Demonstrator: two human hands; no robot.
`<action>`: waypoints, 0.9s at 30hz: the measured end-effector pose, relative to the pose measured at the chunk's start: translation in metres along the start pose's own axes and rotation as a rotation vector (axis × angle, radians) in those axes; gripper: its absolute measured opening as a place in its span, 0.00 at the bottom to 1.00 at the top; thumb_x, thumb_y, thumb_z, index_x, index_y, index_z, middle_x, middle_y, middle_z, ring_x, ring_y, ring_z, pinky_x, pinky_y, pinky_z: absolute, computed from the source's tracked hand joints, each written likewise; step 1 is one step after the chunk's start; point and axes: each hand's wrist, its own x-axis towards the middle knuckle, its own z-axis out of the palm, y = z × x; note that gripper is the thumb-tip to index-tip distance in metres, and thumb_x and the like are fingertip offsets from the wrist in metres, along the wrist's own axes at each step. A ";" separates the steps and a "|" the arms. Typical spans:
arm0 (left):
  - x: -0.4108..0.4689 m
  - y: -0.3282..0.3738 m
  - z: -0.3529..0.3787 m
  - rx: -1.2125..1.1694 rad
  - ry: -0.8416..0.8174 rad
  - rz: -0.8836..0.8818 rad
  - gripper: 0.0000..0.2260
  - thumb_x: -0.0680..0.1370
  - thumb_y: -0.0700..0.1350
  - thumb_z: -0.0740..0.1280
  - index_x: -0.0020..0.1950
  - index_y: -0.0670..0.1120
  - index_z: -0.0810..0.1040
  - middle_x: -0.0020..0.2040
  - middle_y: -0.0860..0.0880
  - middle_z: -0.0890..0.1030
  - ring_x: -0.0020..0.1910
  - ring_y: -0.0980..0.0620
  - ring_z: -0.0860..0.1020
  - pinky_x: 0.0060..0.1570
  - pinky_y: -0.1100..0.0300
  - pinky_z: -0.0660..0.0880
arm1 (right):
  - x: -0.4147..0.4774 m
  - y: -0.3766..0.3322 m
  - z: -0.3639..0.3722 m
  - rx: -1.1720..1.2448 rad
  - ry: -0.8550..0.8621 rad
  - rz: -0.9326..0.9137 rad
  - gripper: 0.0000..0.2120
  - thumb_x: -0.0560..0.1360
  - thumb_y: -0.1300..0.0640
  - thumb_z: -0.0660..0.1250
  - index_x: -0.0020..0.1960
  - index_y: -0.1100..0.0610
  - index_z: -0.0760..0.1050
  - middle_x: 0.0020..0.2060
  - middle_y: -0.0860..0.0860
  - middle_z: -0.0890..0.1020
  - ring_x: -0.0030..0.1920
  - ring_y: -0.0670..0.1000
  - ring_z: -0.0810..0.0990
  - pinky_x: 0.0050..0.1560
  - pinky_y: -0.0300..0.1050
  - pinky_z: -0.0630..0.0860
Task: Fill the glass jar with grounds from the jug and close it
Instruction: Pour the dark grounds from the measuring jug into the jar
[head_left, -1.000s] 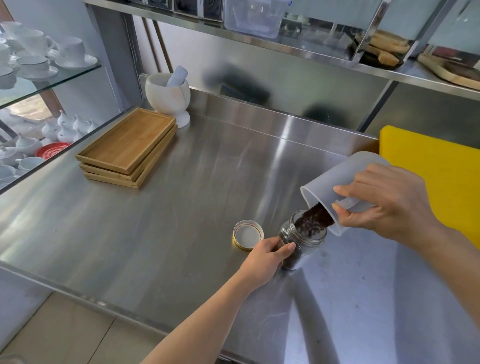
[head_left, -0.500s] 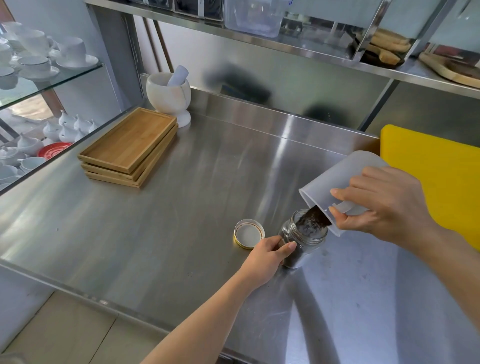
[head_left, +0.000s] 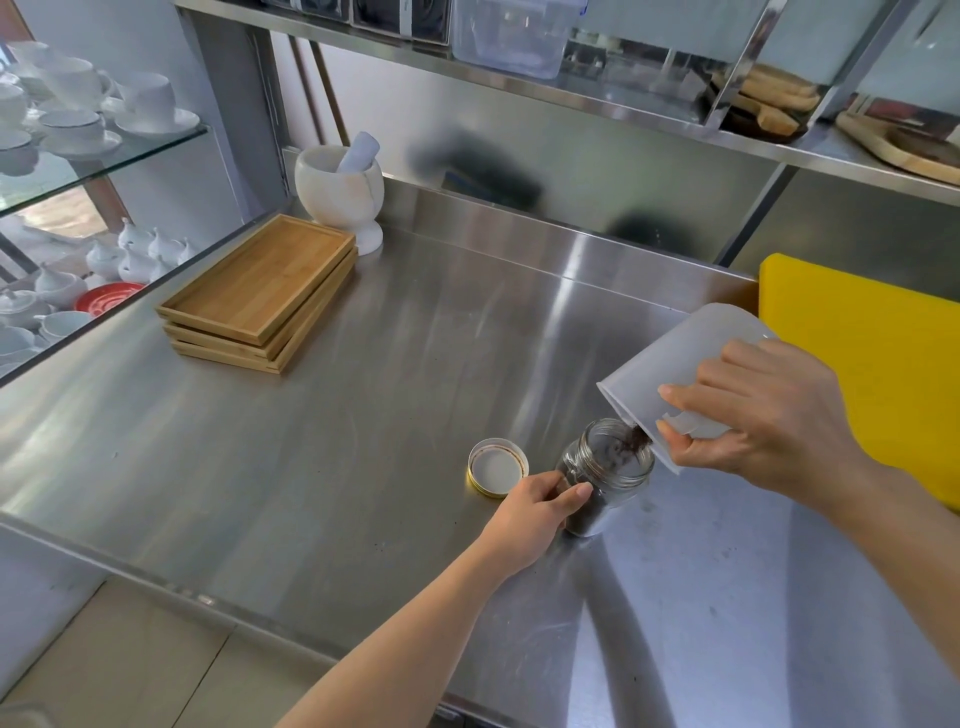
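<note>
A small glass jar stands upright on the steel counter, dark grounds filling its lower part. My left hand grips its side. My right hand holds a white plastic jug tipped steeply, its lip over the jar's mouth, with a thin trickle of dark grounds falling in. The jar's gold-rimmed lid lies upside down on the counter just left of the jar.
Stacked wooden trays and a white mortar with pestle sit at the back left. A yellow cutting board lies to the right. Glass shelves with white cups stand at far left. A steel shelf runs overhead.
The thick stream of grounds from the jug has thinned to a trickle. The level in the jar has settled lower than the heap seen earlier. Both hands keep their grips.
</note>
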 end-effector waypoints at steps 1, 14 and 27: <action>0.000 0.000 0.000 -0.001 -0.002 0.001 0.14 0.77 0.53 0.63 0.38 0.45 0.69 0.32 0.50 0.66 0.30 0.55 0.63 0.33 0.60 0.60 | 0.000 0.000 0.000 0.001 -0.003 0.000 0.12 0.70 0.52 0.65 0.38 0.60 0.80 0.26 0.55 0.77 0.27 0.56 0.71 0.31 0.40 0.58; -0.002 0.004 0.000 0.008 0.009 -0.007 0.15 0.77 0.52 0.63 0.33 0.47 0.66 0.31 0.51 0.67 0.30 0.54 0.64 0.34 0.59 0.60 | -0.005 0.001 0.003 -0.016 -0.008 -0.040 0.11 0.65 0.53 0.70 0.39 0.61 0.81 0.30 0.58 0.81 0.33 0.56 0.75 0.31 0.44 0.73; -0.001 0.002 0.001 -0.010 0.028 -0.008 0.17 0.76 0.52 0.64 0.31 0.49 0.64 0.30 0.51 0.66 0.31 0.53 0.64 0.36 0.57 0.60 | -0.010 -0.003 0.005 0.011 0.019 -0.108 0.18 0.63 0.53 0.71 0.48 0.59 0.72 0.33 0.58 0.82 0.39 0.55 0.72 0.34 0.44 0.75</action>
